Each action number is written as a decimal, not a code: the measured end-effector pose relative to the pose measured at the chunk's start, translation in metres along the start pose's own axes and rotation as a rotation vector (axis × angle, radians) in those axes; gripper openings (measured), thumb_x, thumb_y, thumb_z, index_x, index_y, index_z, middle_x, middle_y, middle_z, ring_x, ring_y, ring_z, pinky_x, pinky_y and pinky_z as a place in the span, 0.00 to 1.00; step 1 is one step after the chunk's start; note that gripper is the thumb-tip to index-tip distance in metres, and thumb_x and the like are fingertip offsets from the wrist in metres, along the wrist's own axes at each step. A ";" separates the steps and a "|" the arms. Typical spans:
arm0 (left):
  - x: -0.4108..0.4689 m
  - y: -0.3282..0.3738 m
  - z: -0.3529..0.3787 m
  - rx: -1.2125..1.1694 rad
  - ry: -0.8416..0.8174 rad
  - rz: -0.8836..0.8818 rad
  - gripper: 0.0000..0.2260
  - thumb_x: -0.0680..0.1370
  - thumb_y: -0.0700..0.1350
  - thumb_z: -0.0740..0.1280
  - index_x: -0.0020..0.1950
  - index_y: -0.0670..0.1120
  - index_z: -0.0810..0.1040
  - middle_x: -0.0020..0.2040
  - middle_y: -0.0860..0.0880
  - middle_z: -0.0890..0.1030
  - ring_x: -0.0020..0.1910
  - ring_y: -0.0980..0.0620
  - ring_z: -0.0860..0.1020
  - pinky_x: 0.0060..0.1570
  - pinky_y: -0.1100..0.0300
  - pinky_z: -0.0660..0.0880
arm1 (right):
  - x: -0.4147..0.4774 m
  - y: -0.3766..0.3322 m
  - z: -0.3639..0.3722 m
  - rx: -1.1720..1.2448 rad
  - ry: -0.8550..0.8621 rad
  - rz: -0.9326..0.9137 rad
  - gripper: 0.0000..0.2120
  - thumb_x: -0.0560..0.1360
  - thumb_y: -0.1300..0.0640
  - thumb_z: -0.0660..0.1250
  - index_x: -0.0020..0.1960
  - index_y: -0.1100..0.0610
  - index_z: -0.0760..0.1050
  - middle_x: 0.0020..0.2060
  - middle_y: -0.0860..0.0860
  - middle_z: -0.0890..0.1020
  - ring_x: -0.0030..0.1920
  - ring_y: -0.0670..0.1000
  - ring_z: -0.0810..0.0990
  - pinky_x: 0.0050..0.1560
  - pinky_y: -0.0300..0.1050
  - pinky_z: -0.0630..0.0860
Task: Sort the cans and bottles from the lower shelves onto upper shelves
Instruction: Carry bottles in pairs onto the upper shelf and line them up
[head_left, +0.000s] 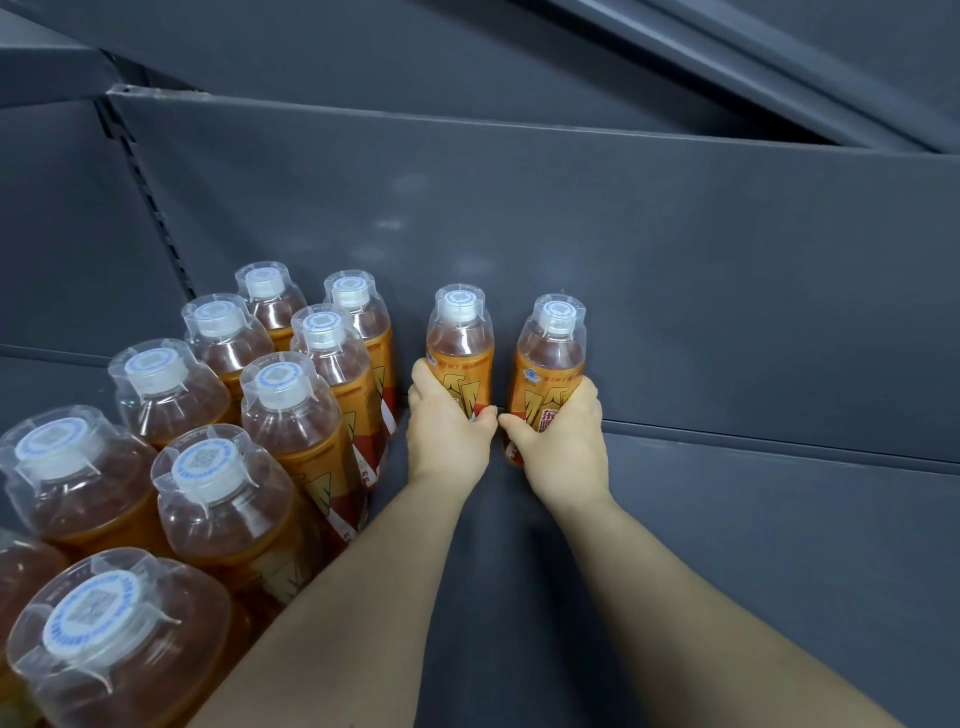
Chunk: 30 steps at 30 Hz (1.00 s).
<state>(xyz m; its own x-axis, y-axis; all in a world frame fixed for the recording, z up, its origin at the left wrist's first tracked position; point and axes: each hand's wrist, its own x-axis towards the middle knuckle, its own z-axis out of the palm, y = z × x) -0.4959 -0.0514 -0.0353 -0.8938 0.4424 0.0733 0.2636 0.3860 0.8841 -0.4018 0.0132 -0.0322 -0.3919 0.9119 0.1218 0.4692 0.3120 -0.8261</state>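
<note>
Bottles sit by the back of the shelf (727, 519). The left grip (447, 426) is curled round the left bottle (460, 338), and the right grip (563, 441) round the right bottle (550, 353), at the middle. Being full, they are likely heavy and slippery.

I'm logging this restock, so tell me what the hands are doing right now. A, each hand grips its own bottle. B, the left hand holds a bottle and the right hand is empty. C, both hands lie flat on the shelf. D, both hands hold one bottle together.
A: the left hand grips the left bottle and the right hand grips the right bottle, both upright near the back panel.
</note>
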 end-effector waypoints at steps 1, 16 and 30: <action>0.000 0.001 -0.001 -0.002 -0.001 -0.004 0.40 0.73 0.45 0.76 0.76 0.51 0.54 0.69 0.45 0.70 0.64 0.41 0.75 0.58 0.42 0.78 | 0.000 0.000 -0.002 -0.001 -0.011 0.007 0.37 0.71 0.48 0.77 0.71 0.54 0.61 0.61 0.51 0.71 0.60 0.55 0.75 0.57 0.55 0.77; -0.060 0.014 -0.023 0.183 0.017 -0.011 0.32 0.79 0.49 0.70 0.76 0.43 0.58 0.71 0.40 0.69 0.68 0.40 0.72 0.65 0.44 0.74 | -0.050 0.009 -0.039 -0.182 -0.177 0.034 0.38 0.77 0.43 0.69 0.79 0.56 0.55 0.74 0.54 0.67 0.74 0.56 0.66 0.70 0.54 0.68; -0.155 -0.004 -0.081 0.601 -0.364 0.302 0.28 0.83 0.51 0.63 0.80 0.44 0.57 0.77 0.44 0.64 0.75 0.44 0.64 0.73 0.51 0.63 | -0.150 0.009 -0.072 -0.428 -0.234 -0.042 0.30 0.82 0.47 0.60 0.79 0.56 0.56 0.78 0.54 0.61 0.77 0.57 0.59 0.74 0.52 0.61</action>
<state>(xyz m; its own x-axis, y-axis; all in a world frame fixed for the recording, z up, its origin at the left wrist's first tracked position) -0.3876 -0.1871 -0.0132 -0.6033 0.7972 0.0231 0.7224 0.5340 0.4394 -0.2823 -0.1015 -0.0180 -0.5617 0.8271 -0.0177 0.7135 0.4735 -0.5165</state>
